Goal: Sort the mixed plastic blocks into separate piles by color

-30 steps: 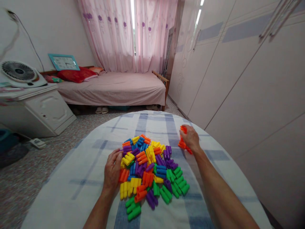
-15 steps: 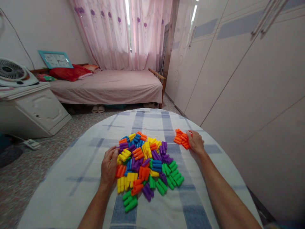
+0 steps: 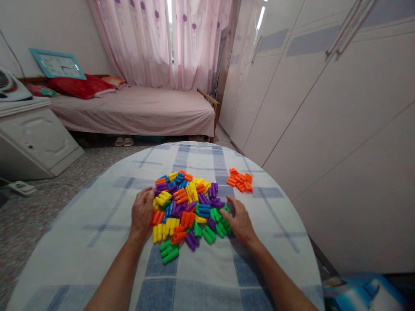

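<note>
A heap of colourful plastic blocks [image 3: 186,209] in orange, yellow, green, blue and purple lies on the round table with a blue-checked cloth [image 3: 97,242]. My left hand [image 3: 142,212] rests flat against the heap's left edge, fingers loosely spread, touching yellow and orange blocks. My right hand [image 3: 238,221] lies open at the heap's right edge, fingertips on green blocks. A small separate group of orange blocks [image 3: 240,181] sits apart at the far right of the table, with no hand near it.
White wardrobe doors [image 3: 324,108] run close along the right. A bed with a pink cover [image 3: 136,112] stands behind the table under pink curtains. A white cabinet [image 3: 32,138] with a fan is at the left. A blue box [image 3: 366,291] lies on the floor at bottom right.
My right hand let go of the orange blocks at the far right and came back to the heap's right edge. The left hand stayed at the heap. The view turned rightward.
</note>
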The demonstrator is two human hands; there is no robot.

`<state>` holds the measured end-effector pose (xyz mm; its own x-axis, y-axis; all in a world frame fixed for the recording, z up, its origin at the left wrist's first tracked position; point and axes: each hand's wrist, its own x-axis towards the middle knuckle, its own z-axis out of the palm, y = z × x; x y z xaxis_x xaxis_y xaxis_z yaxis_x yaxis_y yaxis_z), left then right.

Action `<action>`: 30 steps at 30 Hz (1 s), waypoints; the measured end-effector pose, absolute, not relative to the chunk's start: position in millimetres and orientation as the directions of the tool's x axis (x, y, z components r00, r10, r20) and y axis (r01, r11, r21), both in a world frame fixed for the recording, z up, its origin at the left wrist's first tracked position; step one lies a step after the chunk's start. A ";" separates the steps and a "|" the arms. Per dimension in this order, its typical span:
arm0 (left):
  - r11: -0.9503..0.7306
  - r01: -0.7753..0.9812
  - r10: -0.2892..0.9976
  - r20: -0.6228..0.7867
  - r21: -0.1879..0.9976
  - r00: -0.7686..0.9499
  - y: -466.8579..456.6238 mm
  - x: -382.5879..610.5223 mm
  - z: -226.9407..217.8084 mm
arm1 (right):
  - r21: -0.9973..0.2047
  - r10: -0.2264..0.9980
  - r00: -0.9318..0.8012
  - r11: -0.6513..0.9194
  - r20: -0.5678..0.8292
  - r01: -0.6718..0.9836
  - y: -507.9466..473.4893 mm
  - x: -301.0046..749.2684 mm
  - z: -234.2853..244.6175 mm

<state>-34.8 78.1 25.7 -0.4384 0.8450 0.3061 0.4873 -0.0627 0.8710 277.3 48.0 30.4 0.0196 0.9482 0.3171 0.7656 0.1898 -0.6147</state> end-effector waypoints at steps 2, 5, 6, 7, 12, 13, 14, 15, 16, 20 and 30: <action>-0.064 0.498 0.845 0.312 0.865 -0.435 78.8 -35.5 25.6 | -0.579 0.944 0.004 0.199 0.330 0.791 43.8 272.4 24.9; -0.075 0.513 0.842 0.330 0.855 -0.426 80.0 -36.9 23.6 | -0.550 0.936 -0.019 0.223 0.351 0.805 46.4 272.1 21.6; -0.080 0.517 0.841 0.336 0.852 -0.424 80.3 -37.5 22.6 | -0.552 0.934 -0.034 0.239 0.354 0.799 48.2 273.7 21.4; -0.084 0.518 0.841 0.339 0.851 -0.422 80.7 -38.1 21.5 | -0.557 0.933 -0.053 0.257 0.357 0.790 50.0 275.9 21.6; -0.085 0.521 0.839 0.343 0.849 -0.422 82.2 -40.6 16.9 | -0.632 0.940 -0.113 0.302 0.322 0.714 53.9 292.6 26.6; -0.087 0.523 0.839 0.345 0.848 -0.420 82.4 -41.0 16.4 | -0.649 0.944 -0.121 0.301 0.307 0.698 54.0 297.3 28.2; -0.087 0.524 0.839 0.346 0.847 -0.420 82.7 -41.3 16.1 | -0.662 0.946 -0.127 0.300 0.298 0.687 54.2 302.8 29.9; -0.086 0.526 0.840 0.346 0.846 -0.419 82.9 -41.6 15.8 | -0.665 0.947 -0.129 0.301 0.296 0.684 54.8 309.2 31.6; -0.083 0.527 0.840 0.344 0.846 -0.420 83.1 -41.8 15.6 | -0.657 0.945 -0.118 0.299 0.306 0.692 55.8 316.7 33.1; -0.074 0.514 0.840 0.331 0.855 -0.430 83.4 -42.3 15.2 | -0.537 0.919 0.044 0.190 0.392 0.822 63.0 352.2 36.0; -0.073 0.513 0.846 0.326 0.855 -0.422 81.8 -42.4 15.2 | -0.235 0.937 0.210 -0.146 0.278 0.961 57.4 377.0 28.6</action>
<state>-42.4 81.8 15.2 -0.4225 0.8458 0.3257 0.5126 -0.0734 0.8555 377.0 57.4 28.6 0.2104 0.9373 0.2778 0.9609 -0.1460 -0.2352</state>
